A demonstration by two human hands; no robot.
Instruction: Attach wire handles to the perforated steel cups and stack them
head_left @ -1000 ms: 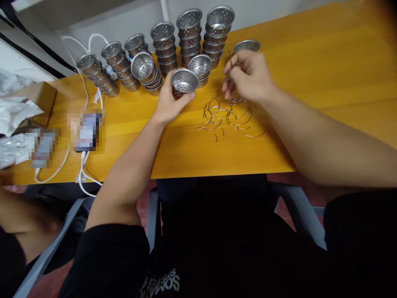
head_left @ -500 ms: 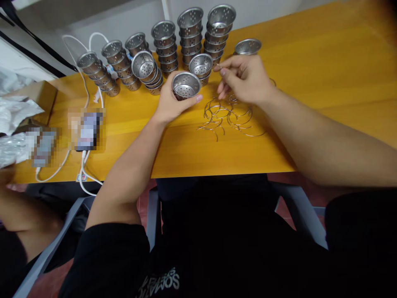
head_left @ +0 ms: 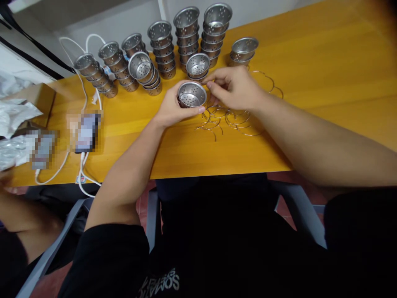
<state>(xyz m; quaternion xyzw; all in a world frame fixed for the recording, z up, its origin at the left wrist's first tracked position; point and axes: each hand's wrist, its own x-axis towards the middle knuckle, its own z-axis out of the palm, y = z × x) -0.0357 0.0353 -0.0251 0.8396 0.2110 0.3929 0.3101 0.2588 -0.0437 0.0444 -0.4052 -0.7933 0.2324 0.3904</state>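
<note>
A perforated metal cup (head_left: pixel 192 95) sits in my left hand (head_left: pixel 172 104), its fingers behind the cup and its thumb along the lower rim. Close to the cup's right side is my right hand (head_left: pixel 231 87), thumb and index finger pinched together; what they hold is too small to make out. Thin curved metal wires (head_left: pixel 238 119) lie on the table below my right hand. Just behind the held cup stands a short stack of similar cups (head_left: pixel 197 66), and another short stack (head_left: pixel 244 50) is beyond my right hand.
Tall stacks of perforated cups (head_left: pixel 161 51) line the back of the yellow table (head_left: pixel 310 82). On the left are a blurred phone (head_left: pixel 87 133) with white cables, a second blurred device (head_left: pixel 45 150), a cardboard box (head_left: pixel 46 101) and a person's arm (head_left: pixel 26 207).
My right hand has moved left and slightly down, close to the held cup. My left hand and its cup have shifted slightly right and down.
</note>
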